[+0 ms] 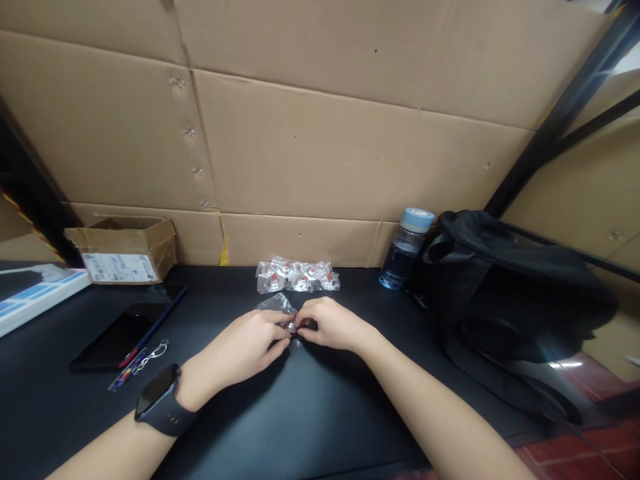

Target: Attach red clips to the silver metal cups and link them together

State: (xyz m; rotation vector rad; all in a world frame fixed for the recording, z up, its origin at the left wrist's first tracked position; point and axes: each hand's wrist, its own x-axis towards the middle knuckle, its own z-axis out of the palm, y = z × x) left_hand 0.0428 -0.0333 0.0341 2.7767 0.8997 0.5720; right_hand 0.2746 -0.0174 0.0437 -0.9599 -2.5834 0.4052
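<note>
Packets (301,283) beyond hands (253,339) (334,324), bottle (403,252) beside bag (515,287)

Left hand (257,341), palm down just below centre frame, fingers bent, thumb pointing right! Right hand (333,323) faces it, fingers curled, its forearm (430,407) slanting to the lower right!

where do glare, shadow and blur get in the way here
Head view: soft sheen on the table, darker shadow below the right hand; head view: a bright glare streak on the red floor; head view: the bag looks smeared toward the right edge; head view: the item between right hand and left hand is too small to make out.
</note>
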